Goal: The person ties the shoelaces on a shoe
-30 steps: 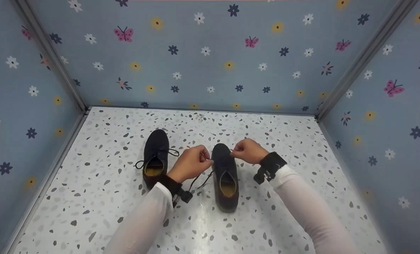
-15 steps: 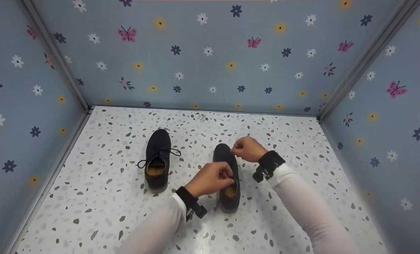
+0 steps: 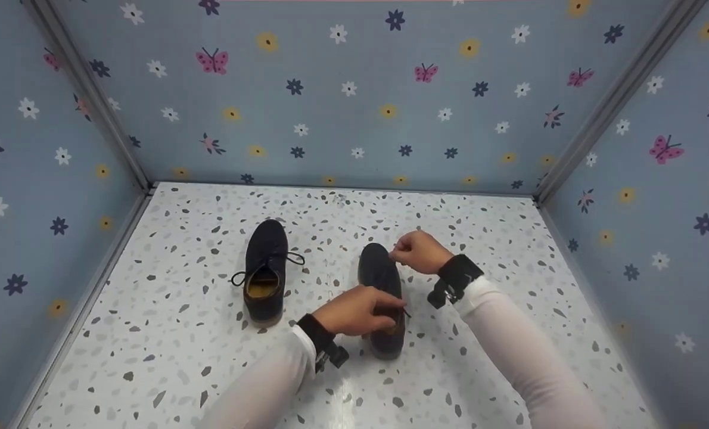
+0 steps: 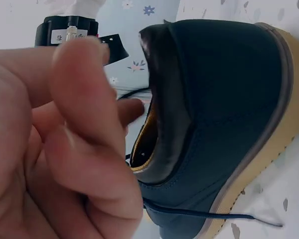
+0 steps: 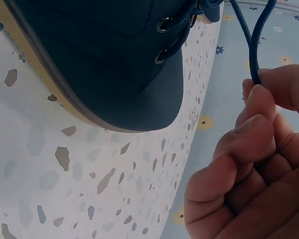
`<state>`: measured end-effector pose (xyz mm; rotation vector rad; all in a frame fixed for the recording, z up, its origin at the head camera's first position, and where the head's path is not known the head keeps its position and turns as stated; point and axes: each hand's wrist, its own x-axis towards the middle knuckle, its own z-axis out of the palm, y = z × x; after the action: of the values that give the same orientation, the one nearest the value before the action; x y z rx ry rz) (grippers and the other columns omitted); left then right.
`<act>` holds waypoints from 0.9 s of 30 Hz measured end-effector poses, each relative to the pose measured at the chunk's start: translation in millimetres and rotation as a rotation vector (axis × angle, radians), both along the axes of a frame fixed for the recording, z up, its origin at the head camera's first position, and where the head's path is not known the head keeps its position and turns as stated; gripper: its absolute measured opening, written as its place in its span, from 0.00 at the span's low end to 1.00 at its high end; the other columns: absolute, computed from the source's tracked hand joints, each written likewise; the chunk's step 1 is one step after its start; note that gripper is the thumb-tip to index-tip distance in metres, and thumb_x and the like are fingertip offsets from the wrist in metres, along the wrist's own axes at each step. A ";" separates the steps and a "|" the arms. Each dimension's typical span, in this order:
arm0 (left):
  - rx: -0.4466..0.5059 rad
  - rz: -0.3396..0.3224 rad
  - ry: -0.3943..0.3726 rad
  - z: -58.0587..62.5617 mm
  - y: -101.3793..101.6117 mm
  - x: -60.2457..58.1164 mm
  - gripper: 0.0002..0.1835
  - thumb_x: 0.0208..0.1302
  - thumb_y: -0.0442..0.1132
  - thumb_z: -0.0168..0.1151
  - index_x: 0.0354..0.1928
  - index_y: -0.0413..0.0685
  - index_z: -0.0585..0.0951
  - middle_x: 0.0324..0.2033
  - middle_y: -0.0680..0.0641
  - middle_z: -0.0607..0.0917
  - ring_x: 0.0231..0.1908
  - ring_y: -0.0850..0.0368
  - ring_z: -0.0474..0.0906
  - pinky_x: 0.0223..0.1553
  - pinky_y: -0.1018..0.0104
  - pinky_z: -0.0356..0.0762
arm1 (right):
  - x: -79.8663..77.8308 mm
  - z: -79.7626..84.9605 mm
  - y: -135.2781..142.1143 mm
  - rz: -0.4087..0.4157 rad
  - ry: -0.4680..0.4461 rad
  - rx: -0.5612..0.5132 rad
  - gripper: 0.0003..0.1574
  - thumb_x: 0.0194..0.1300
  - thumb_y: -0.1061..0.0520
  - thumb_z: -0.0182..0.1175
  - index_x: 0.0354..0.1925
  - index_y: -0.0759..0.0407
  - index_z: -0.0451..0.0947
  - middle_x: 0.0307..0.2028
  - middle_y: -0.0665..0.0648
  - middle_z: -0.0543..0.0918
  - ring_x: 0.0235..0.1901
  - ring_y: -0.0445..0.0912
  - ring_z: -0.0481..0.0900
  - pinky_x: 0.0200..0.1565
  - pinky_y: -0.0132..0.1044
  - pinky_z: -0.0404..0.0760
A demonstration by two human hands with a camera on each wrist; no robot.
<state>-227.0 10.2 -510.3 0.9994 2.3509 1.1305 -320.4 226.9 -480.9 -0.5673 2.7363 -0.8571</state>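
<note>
In the head view, my right hand (image 3: 421,252) is beside the toe of the right-hand dark blue lace-up shoe (image 3: 375,265). The right wrist view shows that hand's thumb and finger pinching a folded shoelace (image 5: 254,50), its two strands running upward. Over the same shoe's opening is my left hand (image 3: 360,311), forefinger extended and thumb apart from it; it covers much of the laces. A loose lace end (image 4: 239,216) hangs across the shoe's side in the left wrist view. The other shoe (image 3: 266,268) stands to the left, its lace tied in a bow.
Both shoes stand on a white speckled floor (image 3: 170,286). Blue flowered panels (image 3: 342,101) enclose it at the back, left and right, with grey metal posts (image 3: 616,101) at the corners.
My left hand has moved right and toward me, from the shoe's left side to over its opening, and its fingers have spread. A lace end now shows at the shoe's right. The right hand stays nearly still.
</note>
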 end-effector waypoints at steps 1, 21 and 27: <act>0.015 0.009 0.001 0.7 -1.6 -0.1 0.20 0.69 0.41 0.68 0.62 0.57 0.86 0.52 0.53 0.91 0.37 0.63 0.85 0.35 0.72 0.83 | 0.4 0.3 -0.4 0.000 -0.003 -0.001 0.16 0.71 0.53 0.63 0.27 0.56 0.86 0.23 0.47 0.81 0.21 0.38 0.71 0.32 0.33 0.71; 0.084 0.419 -0.034 3.3 -26.7 -60.4 0.25 0.64 0.59 0.73 0.53 0.48 0.87 0.27 0.52 0.82 0.24 0.60 0.75 0.32 0.65 0.75 | 2.2 4.5 -2.5 0.001 -0.028 -0.053 0.19 0.72 0.50 0.65 0.36 0.66 0.88 0.22 0.44 0.77 0.22 0.39 0.70 0.31 0.33 0.70; 0.056 0.361 -0.040 5.2 -13.1 -65.6 0.23 0.61 0.55 0.76 0.50 0.47 0.88 0.22 0.55 0.79 0.22 0.62 0.74 0.29 0.68 0.74 | 2.5 8.2 -7.2 -0.006 -0.046 -0.109 0.16 0.72 0.51 0.65 0.33 0.60 0.88 0.19 0.43 0.74 0.20 0.39 0.67 0.28 0.33 0.67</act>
<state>-292.6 -3.0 -505.1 0.5728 2.5447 1.3356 -317.9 219.7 -472.7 -0.5525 2.6638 -1.0124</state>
